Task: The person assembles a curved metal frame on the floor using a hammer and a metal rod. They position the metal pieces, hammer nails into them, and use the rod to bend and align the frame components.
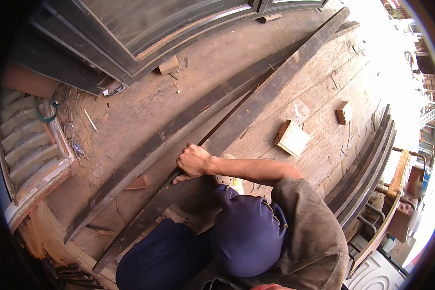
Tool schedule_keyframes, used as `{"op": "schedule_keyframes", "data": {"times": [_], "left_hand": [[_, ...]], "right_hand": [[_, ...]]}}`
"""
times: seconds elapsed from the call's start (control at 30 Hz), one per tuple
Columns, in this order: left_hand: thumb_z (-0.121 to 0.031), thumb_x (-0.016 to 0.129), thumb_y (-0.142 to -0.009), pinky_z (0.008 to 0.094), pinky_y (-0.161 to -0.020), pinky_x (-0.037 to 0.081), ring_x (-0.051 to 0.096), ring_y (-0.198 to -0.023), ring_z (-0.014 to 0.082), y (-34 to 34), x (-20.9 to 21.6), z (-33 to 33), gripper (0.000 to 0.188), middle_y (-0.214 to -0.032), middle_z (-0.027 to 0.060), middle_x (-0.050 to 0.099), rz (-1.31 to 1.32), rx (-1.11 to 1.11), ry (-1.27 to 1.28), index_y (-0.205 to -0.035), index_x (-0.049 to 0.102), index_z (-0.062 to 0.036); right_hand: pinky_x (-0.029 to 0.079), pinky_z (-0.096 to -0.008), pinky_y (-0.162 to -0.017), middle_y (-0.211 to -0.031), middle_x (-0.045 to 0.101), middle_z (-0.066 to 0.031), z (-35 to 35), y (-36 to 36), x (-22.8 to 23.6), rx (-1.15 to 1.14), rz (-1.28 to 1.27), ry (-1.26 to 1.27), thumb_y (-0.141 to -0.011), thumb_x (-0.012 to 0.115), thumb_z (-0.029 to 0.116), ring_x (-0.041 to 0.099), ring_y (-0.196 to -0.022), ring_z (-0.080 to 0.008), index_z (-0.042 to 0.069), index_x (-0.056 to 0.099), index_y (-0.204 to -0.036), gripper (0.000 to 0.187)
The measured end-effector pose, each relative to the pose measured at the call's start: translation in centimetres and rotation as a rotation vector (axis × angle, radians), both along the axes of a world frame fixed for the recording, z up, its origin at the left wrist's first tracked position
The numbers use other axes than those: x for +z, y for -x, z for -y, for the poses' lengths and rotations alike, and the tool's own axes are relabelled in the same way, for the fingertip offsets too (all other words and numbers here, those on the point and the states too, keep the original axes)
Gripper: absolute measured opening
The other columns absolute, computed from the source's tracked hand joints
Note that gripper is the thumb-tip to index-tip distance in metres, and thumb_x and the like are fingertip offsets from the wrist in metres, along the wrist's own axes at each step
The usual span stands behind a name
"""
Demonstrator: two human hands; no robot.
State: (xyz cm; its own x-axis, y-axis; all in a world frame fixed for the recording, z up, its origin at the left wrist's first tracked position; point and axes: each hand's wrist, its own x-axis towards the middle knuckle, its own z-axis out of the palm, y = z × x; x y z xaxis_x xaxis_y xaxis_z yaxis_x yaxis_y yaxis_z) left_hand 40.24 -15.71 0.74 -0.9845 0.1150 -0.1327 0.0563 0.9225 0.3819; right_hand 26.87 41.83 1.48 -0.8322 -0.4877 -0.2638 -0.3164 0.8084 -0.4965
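The near stretch of a long, dark, square-edged wooden beam (241,118) is gripped at its edge by the right hand (193,162); its fingertips are hidden. The left hand is out of view, so its state cannot be told. The beam, set diagonally across dusty ground (140,116), is partly covered by navy cloth (249,237). A second scuffed beam (193,113) is seen alongside; the far ground is bleached by glare.
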Motion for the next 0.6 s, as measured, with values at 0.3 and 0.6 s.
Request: {"op": "schedule_keyframes", "data": {"times": [0.3,0.6], "left_hand": [[-0.031,0.074,-0.081,0.0443,-0.098,0.043,0.053,-0.117,0.0401,-11.9,6.2,-1.3,0.055,-0.124,0.0236,0.055,0.345,0.109,0.119,-0.120,0.056,0.0028],[-0.009,0.064,-0.087,0.0412,-0.097,0.045,0.054,-0.116,0.0364,-2.0,17.8,-11.3,0.034,-0.127,0.0198,0.053,0.134,0.292,0.226,-0.120,0.055,0.0010]], "right_hand": [[0.052,-0.0415,-0.069,-0.066,0.066,-0.0172,-0.4,2.4,1.0,0.065,0.195,-0.014,-0.090,0.042,0.066,0.068,-0.066,-0.0317,0.003,0.068,-0.070,0.071],[0.055,-0.0419,-0.060,-0.063,0.066,-0.0162,1.7,1.7,0.8,0.097,0.100,-0.184,-0.090,0.047,0.063,0.068,-0.062,-0.0315,0.005,0.066,-0.070,0.064]]}}
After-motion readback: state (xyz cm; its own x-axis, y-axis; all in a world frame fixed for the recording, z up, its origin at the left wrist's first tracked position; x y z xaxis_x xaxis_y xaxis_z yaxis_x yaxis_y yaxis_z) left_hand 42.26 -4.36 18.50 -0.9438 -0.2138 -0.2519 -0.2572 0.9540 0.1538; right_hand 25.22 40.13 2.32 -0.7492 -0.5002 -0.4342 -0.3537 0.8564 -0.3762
